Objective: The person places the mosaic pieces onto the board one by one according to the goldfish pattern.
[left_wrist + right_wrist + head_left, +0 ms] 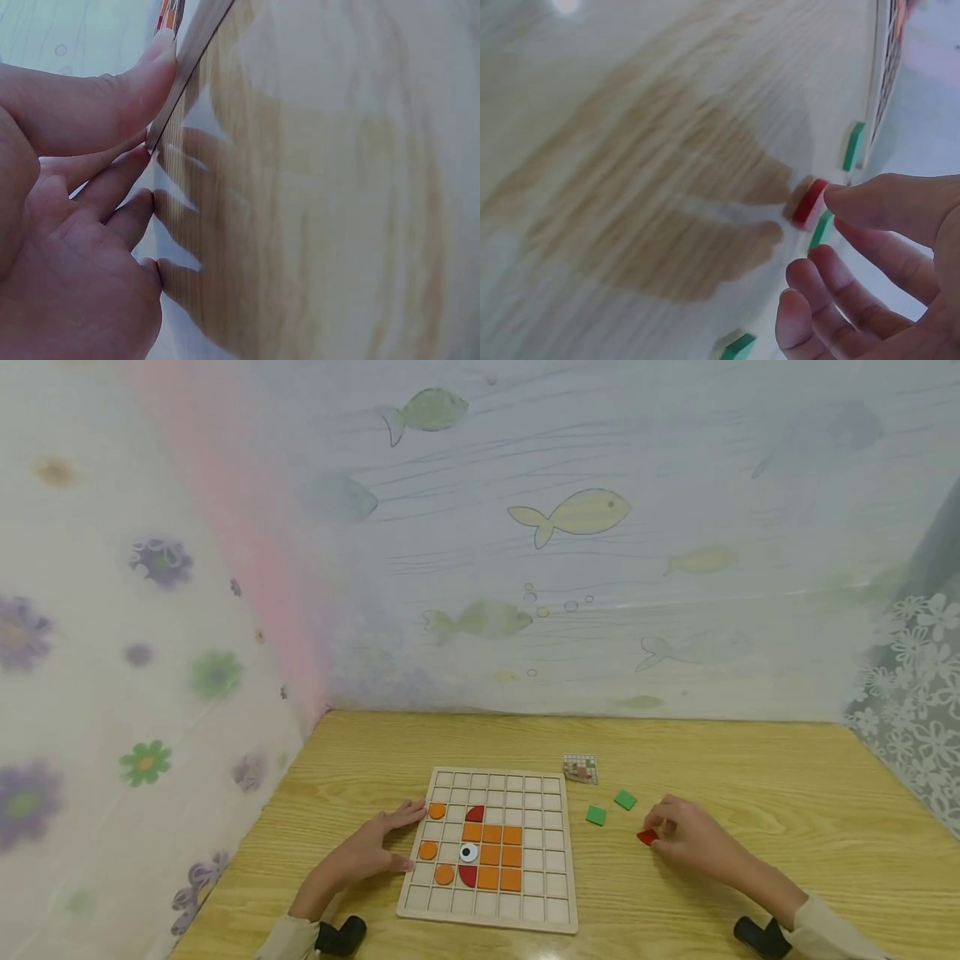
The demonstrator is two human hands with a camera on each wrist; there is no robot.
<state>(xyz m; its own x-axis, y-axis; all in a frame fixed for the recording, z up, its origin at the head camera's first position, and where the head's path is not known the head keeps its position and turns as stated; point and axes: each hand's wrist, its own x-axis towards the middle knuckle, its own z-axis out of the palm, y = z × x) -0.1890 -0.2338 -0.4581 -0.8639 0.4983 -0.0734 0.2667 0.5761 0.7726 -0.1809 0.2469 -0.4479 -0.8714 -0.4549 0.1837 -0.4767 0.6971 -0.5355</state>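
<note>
A wooden grid board (547, 910) lies on the table, bearing orange squares (491, 855), orange discs (437, 811), two red quarter-round tiles (475, 814) and an eye disc (468, 852). My left hand (363, 852) touches the board's left edge with spread fingers and thumb; the left wrist view shows the thumb (142, 97) at the rim. Right of the board, my right hand (697, 839) pinches a red tile (647, 837), partly hidden by its fingers. In the right wrist view this red tile (810, 204) is close to the tabletop.
Two green square tiles (596, 816) (625, 800) lie between the board and my right hand. The right wrist view shows another green tile (739, 347). A small pattern card (581, 768) lies by the board's upper right corner. Patterned curtains (600, 610) stand behind the wooden table (750, 760).
</note>
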